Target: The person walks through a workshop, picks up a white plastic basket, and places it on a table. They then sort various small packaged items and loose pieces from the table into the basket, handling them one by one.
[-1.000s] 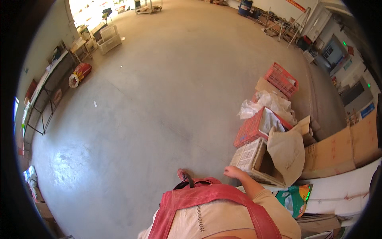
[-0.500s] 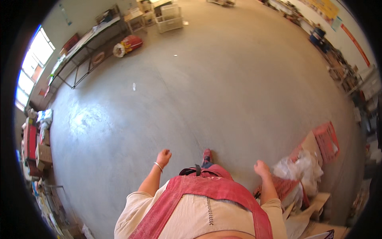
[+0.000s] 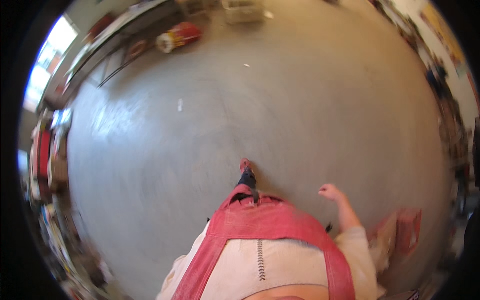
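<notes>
My right hand (image 3: 328, 191) swings beside my red apron (image 3: 262, 222), above the grey floor, its fingers loosely curled and nothing visible in them. My left hand is out of sight. My red shoe (image 3: 244, 165) is forward on the floor, below a dark trouser leg (image 3: 246, 179).
A long table (image 3: 113, 34) stands at the upper left, with a red-and-yellow sack (image 3: 181, 35) near it and a plastic crate (image 3: 242, 11) farther right. Boxes (image 3: 57, 170) and goods line the left edge. A red crate (image 3: 407, 230) sits behind at lower right. Clutter lines the right wall.
My view has turned right-to-left and moved forward; the pile of crates has slipped back to the lower right. My left hand, visible half a second ago, has left view.
</notes>
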